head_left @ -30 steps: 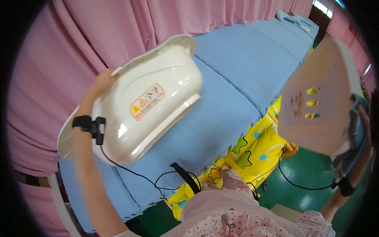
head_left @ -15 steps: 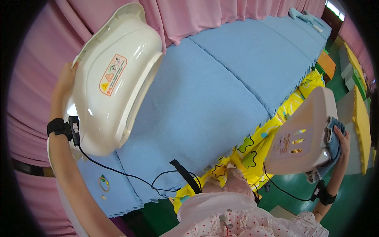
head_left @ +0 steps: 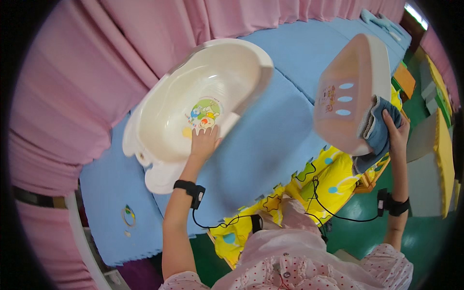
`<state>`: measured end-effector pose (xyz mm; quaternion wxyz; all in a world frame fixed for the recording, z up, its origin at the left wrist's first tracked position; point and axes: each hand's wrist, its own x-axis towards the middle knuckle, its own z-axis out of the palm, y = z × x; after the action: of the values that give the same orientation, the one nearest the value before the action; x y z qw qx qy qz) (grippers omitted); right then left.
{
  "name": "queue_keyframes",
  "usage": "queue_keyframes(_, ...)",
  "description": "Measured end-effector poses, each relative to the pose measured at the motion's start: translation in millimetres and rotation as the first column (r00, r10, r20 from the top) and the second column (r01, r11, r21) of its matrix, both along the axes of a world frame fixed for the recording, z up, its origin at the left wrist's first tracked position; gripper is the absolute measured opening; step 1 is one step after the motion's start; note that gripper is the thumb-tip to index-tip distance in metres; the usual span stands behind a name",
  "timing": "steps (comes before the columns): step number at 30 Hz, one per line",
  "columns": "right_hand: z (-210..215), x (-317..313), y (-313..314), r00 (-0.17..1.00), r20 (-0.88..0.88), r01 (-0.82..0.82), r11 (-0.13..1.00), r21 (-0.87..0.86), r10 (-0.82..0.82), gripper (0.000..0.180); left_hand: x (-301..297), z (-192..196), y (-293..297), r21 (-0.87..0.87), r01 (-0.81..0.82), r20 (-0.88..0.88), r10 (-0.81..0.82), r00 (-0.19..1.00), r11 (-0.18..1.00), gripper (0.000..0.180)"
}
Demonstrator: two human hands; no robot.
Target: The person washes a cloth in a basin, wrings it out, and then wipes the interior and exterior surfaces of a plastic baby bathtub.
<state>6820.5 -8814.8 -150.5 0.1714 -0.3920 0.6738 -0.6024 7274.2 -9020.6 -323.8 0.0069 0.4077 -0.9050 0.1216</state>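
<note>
My left hand (head_left: 205,141) grips the near rim of a cream baby bathtub (head_left: 164,96), fingers inside and thumb outside. The tub's open side faces up, showing a cartoon print on its bottom. It is over the blue-covered bed (head_left: 270,140); whether it rests fully there I cannot tell. On the right, my right hand (head_left: 397,133) is closed on a folded blue-grey cloth (head_left: 378,126) against the edge of a pale pink plastic basket (head_left: 338,121). The basket has oval holes in its side and is held up, tilted, over the bed's edge.
Pink curtains (head_left: 58,96) hang along the left and back. A small ring-shaped item (head_left: 128,216) lies on the bed's left part. Yellow patterned fabric (head_left: 333,179) hangs along the near edge. Grey and yellow panels (head_left: 432,154) stand right on the green floor. Cables run from both wristbands.
The bathtub has turned from showing its underside to showing its inside, and moved right and down over the bed with my left hand. My right hand has raised the basket and cloth.
</note>
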Motion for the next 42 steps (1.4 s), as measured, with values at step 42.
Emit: queue_keyframes(42, -14, 110, 14, 0.889, 0.399, -0.103, 0.948, -0.300, 0.223, 0.029, 103, -77, 147, 0.096, -0.426, -0.100, 0.434, 0.895, 0.900, 0.062)
